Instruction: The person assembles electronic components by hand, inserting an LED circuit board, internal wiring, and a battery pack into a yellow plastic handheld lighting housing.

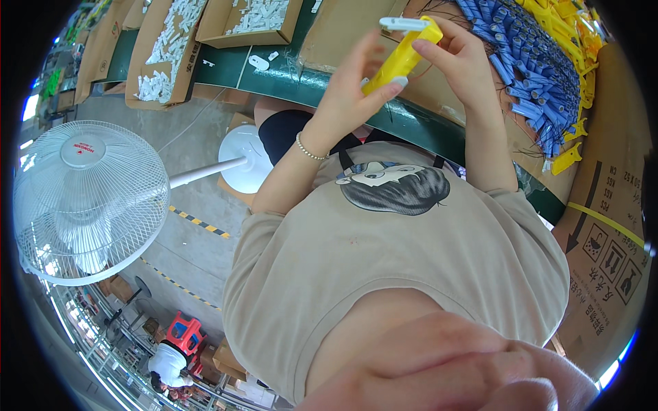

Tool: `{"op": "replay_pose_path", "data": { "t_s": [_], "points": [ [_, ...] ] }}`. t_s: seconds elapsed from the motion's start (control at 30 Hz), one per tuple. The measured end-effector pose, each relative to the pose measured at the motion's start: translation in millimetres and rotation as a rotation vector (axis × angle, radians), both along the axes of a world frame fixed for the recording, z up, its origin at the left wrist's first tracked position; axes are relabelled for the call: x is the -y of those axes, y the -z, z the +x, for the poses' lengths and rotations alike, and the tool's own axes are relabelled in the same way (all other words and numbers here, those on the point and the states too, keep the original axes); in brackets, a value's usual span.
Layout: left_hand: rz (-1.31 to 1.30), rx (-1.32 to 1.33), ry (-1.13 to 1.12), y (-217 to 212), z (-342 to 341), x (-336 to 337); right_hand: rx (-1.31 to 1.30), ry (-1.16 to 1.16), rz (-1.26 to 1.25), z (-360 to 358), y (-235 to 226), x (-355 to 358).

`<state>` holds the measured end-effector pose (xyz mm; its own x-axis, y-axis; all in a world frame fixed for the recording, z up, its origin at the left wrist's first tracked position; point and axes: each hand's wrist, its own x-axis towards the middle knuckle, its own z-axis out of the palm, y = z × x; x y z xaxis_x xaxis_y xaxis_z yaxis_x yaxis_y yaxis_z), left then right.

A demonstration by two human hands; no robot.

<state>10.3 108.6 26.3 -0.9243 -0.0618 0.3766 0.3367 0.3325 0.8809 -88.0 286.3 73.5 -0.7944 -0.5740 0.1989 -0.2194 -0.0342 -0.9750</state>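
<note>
A long yellow plastic housing (397,67) is held tilted above the table's near edge, between my two hands. My left hand (349,89) grips its lower end, thumb along the near side; its other fingers are smeared by motion. At the upper end my right hand (458,56) holds the housing between thumb and fingers. Across that upper end lies a flat white plastic piece (403,25) with rounded ends; whether it is fixed there I cannot tell. A thin wire hangs near my right hand.
Blue wrapped cylinders (528,75) with dark wires are heaped at right, beside yellow plastic parts (579,34). Cardboard boxes (186,75) of small white parts line the green table (301,92) at left. A white fan (92,198) stands left; a large carton (603,240) stands right.
</note>
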Motion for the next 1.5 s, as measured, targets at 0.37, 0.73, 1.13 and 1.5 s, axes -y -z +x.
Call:
{"op": "replay_pose_path", "data": {
  "t_s": [0.37,0.73,1.13,1.5],
  "points": [
    [0.095,-0.203,0.094,-17.3,-16.8,-6.2,0.207,-0.295,-0.218,-7.5,13.7,-5.7],
    [-0.02,0.096,0.099,-3.4,3.9,-24.5,-0.099,0.205,-0.197,12.6,16.7,21.7],
    [-0.044,0.024,-0.018,5.8,-4.0,-12.1,-0.056,0.08,0.074,8.4,30.3,15.3],
    [0.168,-0.047,-0.047,24.4,-17.2,-7.4,-0.725,0.183,0.368,37.0,33.0,21.8]
  ]
}}
